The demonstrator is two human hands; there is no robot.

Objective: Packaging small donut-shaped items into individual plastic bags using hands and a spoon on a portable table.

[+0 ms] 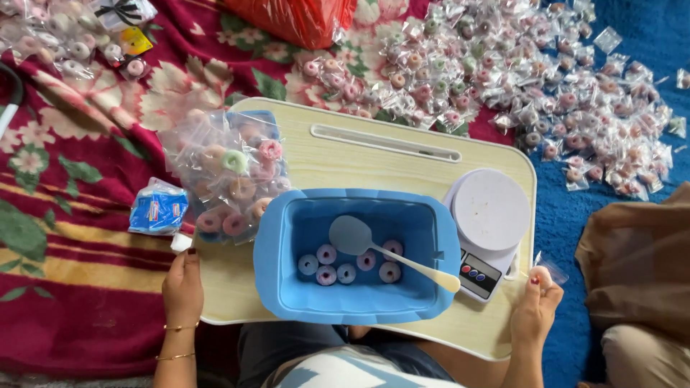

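A pale wooden lap tray [345, 154] lies across my lap. My left hand [182, 287] grips its left edge, beside a big clear bag of ring-shaped candies [230, 179]. My right hand [535, 305] rests at the tray's right edge, pinching a small clear wrapper [550, 267]. A blue plastic tub [356, 255] sits in the middle of the tray with several loose candy rings and a cream spoon [392, 251] lying across it. To the tub's right stands a small white kitchen scale [490, 215].
A heap of individually wrapped candy rings [532, 79] spreads over the blue floor and floral blanket beyond the tray. A blue-white packet [158, 208] lies to the left, a red bag [295, 18] at top. Another person's knee in tan cloth [636, 266] is at right.
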